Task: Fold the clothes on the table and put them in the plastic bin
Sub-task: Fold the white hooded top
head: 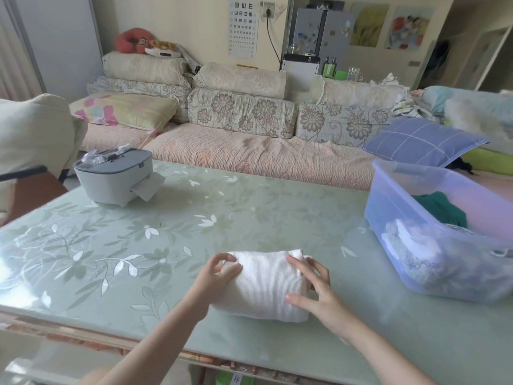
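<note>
A white ribbed garment (265,284), folded into a compact bundle, lies on the pale green glass table (172,226) near its front edge. My left hand (215,276) rests on the bundle's left end, thumb on the cloth, fingers curled above the far left corner. My right hand (313,287) lies against the right end, index finger and thumb pressed on the cloth, other fingers spread. The clear plastic bin (388,215) stands at the right of the table and holds a green garment (441,208) and white and patterned folded clothes (416,245).
A grey lidded appliance (113,176) with a paper tag stands at the table's back left. Behind the table runs a sofa (249,154) with floral cushions and a blue checked pillow (422,141). A cream chair back (30,129) is at the left.
</note>
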The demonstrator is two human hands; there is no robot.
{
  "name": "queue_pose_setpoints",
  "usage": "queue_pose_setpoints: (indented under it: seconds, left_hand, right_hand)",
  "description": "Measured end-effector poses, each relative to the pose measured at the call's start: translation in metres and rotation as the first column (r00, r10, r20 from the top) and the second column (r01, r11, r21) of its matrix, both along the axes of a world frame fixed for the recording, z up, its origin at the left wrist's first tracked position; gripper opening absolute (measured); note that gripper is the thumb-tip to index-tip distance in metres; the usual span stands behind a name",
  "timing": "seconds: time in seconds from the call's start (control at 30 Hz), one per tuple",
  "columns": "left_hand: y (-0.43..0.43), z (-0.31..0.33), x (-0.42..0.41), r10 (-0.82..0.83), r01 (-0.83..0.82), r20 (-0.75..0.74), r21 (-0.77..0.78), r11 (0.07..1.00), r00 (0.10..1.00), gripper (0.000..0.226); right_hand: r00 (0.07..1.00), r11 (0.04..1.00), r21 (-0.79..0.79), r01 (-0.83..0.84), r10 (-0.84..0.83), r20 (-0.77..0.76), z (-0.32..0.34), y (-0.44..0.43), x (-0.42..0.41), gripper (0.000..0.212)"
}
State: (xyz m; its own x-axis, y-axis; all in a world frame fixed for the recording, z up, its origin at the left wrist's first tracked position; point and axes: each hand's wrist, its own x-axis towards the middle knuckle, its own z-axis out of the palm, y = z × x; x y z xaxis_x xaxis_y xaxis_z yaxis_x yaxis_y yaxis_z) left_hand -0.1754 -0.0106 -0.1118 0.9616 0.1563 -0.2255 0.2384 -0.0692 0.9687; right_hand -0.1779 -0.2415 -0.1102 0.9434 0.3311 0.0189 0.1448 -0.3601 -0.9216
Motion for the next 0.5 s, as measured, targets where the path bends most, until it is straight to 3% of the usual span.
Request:
queue_pose_setpoints:
  seconds: [0.13,0.23,0.37,0.5]
  left_hand:
    - [0.016,0.007,-0.008,-0.296,0.266,-0.132,-0.207,0.942,0.946,0.054]
    - [0.024,0.012,-0.009,-0.365,0.316,-0.189,-0.246,0.916,0.912,0.048]
    - [0.030,0.016,-0.009,-0.449,0.394,-0.219,-0.252,0.884,0.866,0.061]
    - [0.014,0.009,-0.010,-0.366,0.313,-0.166,-0.277,0.909,0.916,0.067]
  right_hand:
    - [0.915,0.958,0.246,0.146,-0.036,-0.401,0.016,-0.006,0.005,0.068]
    - [0.838,0.963,0.221,0.153,-0.008,-0.546,0.022,-0.008,0.004,0.061]
    - [0.756,0.966,0.164,0.202,-0.048,-0.652,0.021,-0.010,0.002,0.050]
    - [0.734,0.929,0.170,0.327,-0.137,-0.665,0.023,-0.003,0.001,0.029]
